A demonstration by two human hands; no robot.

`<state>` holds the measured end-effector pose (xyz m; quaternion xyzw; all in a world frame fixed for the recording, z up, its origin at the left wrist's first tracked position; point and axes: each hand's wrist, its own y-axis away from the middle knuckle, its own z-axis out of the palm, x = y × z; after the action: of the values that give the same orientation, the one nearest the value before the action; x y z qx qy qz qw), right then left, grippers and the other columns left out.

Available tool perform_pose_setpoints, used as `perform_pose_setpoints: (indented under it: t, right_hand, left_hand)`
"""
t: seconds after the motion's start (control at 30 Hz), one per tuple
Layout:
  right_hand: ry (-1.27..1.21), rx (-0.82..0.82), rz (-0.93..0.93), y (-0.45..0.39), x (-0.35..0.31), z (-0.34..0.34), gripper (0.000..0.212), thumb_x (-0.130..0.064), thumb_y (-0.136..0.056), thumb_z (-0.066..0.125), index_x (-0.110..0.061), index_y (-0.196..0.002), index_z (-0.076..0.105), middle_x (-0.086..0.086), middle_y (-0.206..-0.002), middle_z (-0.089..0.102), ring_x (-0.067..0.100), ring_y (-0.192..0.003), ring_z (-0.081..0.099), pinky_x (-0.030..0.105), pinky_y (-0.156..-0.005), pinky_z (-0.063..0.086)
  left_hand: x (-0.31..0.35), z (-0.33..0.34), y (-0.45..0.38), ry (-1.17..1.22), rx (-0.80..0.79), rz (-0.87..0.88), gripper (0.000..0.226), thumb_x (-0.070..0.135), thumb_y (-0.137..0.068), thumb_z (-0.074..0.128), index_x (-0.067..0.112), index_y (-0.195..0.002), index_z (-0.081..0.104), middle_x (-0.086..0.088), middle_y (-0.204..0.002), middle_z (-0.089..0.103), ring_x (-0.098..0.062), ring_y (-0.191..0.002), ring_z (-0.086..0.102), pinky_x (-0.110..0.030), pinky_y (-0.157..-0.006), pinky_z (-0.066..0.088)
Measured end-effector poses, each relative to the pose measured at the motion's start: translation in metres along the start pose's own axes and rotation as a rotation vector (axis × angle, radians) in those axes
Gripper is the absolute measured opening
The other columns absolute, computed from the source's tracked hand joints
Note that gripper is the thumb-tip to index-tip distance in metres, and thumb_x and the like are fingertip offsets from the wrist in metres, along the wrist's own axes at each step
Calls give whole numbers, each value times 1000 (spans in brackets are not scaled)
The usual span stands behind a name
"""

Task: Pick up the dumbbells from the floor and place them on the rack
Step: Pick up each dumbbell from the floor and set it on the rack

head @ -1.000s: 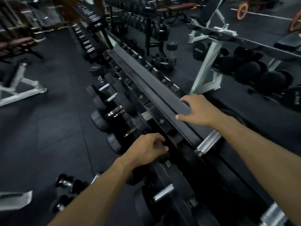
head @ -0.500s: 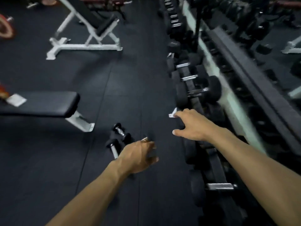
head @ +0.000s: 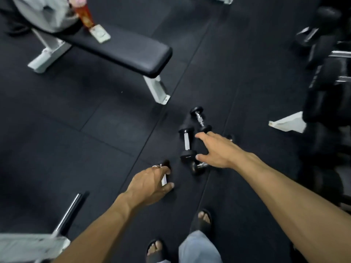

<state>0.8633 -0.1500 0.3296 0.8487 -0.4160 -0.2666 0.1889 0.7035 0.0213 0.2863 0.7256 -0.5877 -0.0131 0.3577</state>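
Observation:
Several small black dumbbells with chrome handles lie together on the dark floor. One dumbbell [head: 187, 144] lies lengthwise, a second dumbbell [head: 200, 119] sits just beyond it, and a third dumbbell [head: 197, 167] is partly hidden under my right hand [head: 218, 150]. That hand hovers over them with its fingers spread and holds nothing. My left hand [head: 152, 184] is down at a fourth dumbbell [head: 164, 179], whose handle shows between thumb and fingers; the fingers are apart, not closed on it. The rack [head: 326, 82], loaded with large dumbbells, runs along the right edge.
A flat black bench [head: 123, 48] on white legs stands at the upper left, with a person sitting on its far end [head: 38, 14]. A chrome bar [head: 70, 211] and white frame lie at the lower left. The rack's white foot [head: 288, 123] juts out. My sandalled feet [head: 204, 219] are below.
The view has swung from the rack down to the floor. Both hands have left the rack and dropped to the small dumbbells, the left one onto a handle.

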Motion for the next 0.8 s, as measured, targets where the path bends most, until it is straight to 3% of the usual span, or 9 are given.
perform_pose_setpoints:
  t: [0.43,0.6,0.8]
  right_hand:
    - [46,-279,-160,-262,33,200,71,-39,-91,64,-23,-151,29,3,-141,45,25,-127,49,40,-102,45]
    - [17,-311,-150,-330,44,283,70,-39,-90,66,-24,-149,32,5,-141,46,25,-129,48,41,-106,42]
    - [-38,-275,-176,-393,54,362,68,-40,-87,69,-27,-147,37,7,-140,46,27,-131,46,42,-108,40]
  left_hand:
    - [-136,190,-150,326,-34,-402,48,49,-92,51,29,-135,45,0,-125,59,-19,-115,58,-35,-94,48]
    - [-175,268,-201,379,-54,-441,41,47,-91,53,29,-127,50,2,-120,58,-19,-111,58,-34,-92,47]
    - [-224,351,-264,426,-42,-543,61,52,-86,60,24,-138,42,-4,-126,54,-23,-120,51,-39,-100,45]
